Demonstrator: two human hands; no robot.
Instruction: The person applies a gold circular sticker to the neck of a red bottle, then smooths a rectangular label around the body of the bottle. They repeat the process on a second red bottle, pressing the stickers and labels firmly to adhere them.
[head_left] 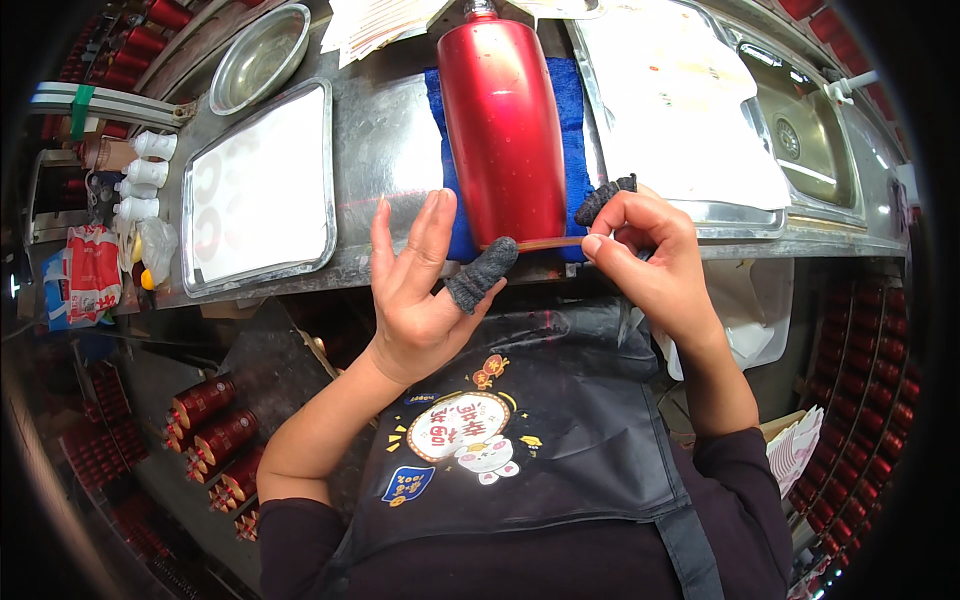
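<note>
A large glossy red bottle (503, 130) lies on a blue towel (574, 100), its neck away from me and its base toward me. My right hand (650, 245) pinches the end of a thin brownish strip (553, 243) that runs along the base; a dark knit finger cover (605, 198) is on one of its fingers. At the base's left side is my left hand (425, 275), fingers stretched upward and spread. Its covered digit, in another dark knit finger cover (483, 275), touches the left end of the strip or the bottle's base; I cannot tell which.
Left on the metal counter stand a tray with white sheeting (262, 185) and a steel bowl (262, 62). To the right are white sheets (675, 110) on a tray and a sink (835, 150). Red bottles (222, 435) stand below left; racks of red containers (865, 400) line the right.
</note>
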